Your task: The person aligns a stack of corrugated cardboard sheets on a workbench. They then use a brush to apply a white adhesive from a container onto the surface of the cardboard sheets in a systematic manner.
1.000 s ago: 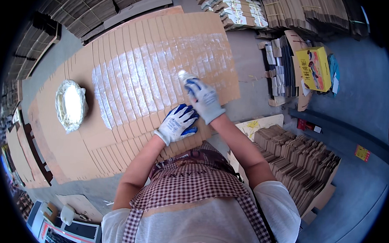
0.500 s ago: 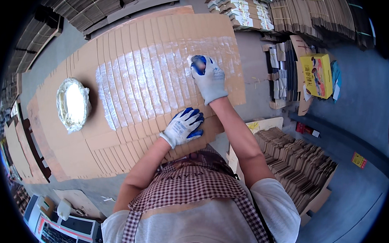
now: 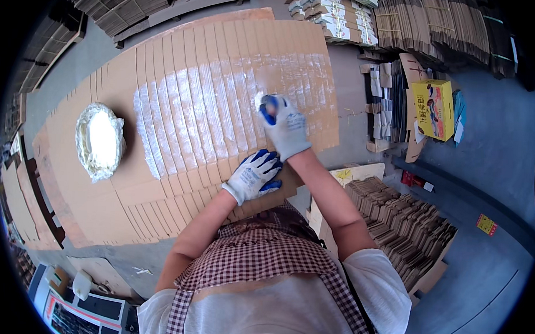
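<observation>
Spreading white glue, my right hand (image 3: 285,127) grips something small, hidden by the glove, on the overlapped cardboard flaps (image 3: 211,100). My left hand (image 3: 254,175) lies flat and open, pinning them; I'd press firmly and stroke evenly.

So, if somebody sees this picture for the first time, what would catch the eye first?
Probably the wide fan of overlapped cardboard sheets across the table, with a shiny white wet band over the middle. The right hand, gloved white and blue, rests on that band; the left hand presses the near edge. A white-filled tub sits at the left.
</observation>
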Available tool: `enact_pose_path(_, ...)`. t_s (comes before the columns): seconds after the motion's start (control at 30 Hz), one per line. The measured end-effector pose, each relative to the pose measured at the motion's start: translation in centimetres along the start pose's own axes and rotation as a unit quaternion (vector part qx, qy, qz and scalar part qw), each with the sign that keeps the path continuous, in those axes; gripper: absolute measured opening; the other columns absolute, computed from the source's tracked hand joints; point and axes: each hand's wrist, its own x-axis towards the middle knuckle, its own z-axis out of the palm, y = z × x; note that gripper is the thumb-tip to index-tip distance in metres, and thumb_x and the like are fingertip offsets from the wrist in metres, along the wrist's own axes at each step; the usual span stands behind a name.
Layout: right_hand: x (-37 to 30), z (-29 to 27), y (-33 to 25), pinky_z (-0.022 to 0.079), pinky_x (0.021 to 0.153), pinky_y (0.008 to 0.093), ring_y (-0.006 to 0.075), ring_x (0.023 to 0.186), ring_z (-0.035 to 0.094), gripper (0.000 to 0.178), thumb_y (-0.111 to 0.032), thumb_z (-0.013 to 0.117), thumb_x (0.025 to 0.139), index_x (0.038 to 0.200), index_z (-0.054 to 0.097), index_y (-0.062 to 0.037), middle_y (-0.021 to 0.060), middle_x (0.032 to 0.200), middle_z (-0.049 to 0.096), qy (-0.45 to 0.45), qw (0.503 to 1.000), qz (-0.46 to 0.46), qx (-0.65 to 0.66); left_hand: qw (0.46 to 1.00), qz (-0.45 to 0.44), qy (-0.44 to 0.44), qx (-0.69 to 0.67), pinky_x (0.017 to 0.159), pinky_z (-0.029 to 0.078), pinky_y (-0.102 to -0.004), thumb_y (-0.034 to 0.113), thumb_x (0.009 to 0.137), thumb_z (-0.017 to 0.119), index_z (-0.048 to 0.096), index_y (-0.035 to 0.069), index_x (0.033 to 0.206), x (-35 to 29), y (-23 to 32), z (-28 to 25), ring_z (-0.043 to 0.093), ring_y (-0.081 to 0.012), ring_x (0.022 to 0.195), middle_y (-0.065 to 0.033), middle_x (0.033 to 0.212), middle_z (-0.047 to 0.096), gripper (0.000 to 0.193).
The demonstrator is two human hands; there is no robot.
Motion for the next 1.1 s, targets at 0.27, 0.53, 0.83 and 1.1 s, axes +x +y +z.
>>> enact_pose_path(0.27,1.2,-0.4,-0.3,0.054,0.081,0.0428,0.0363,0.094,0.066,0.041,-0.031,0.073,0.082,0.118,0.062,-0.0129,0.0151,0.112,0.065,0.021,0.999,0.034,0.015,1.000,-0.007,-0.014,-0.015,0.108,0.039,-0.0442,0.043,0.090,0.059,0.061,0.007,0.122,-0.1,0.1,-0.5,0.051,-0.0315,0.122,-0.0138,0.126,0.058,0.048)
enact_pose_path(0.53,6.7,0.6,-0.6,0.053,0.080,0.0480,0.0399,0.093,0.065,0.044,-0.036,0.068,0.085,0.114,0.057,-0.0046,0.0206,0.108,0.064,0.007,0.998,0.062,0.012,0.999,0.010,0.033,-0.003,0.109,0.038,-0.0446,0.043,0.091,0.058,0.062,0.007,0.121,-0.3,0.0,0.1,0.051,-0.0312,0.124,-0.0134,0.127,0.057,0.047)
enact_pose_path(0.83,7.4,1.2,-1.1,0.053,0.078,0.0490,0.0402,0.088,0.065,0.037,-0.033,0.068,0.085,0.107,0.058,-0.0054,0.0188,0.105,0.063,0.016,0.998,0.036,0.048,1.000,0.007,0.025,-0.001,0.110,0.038,-0.0445,0.043,0.092,0.057,0.061,0.007,0.122,-0.3,0.0,0.1,0.050,-0.0307,0.125,-0.0134,0.129,0.057,0.048)
enact_pose_path(1.1,8.5,1.3,-0.4,0.053,0.080,0.0472,0.0386,0.092,0.065,0.039,-0.035,0.068,0.086,0.112,0.057,-0.0074,0.0178,0.106,0.062,0.041,0.997,0.056,0.021,1.000,0.011,0.024,-0.008,0.111,0.036,-0.0448,0.043,0.093,0.056,0.060,0.007,0.124,-0.4,-0.2,0.0,0.050,-0.0306,0.126,-0.0137,0.131,0.057,0.048)
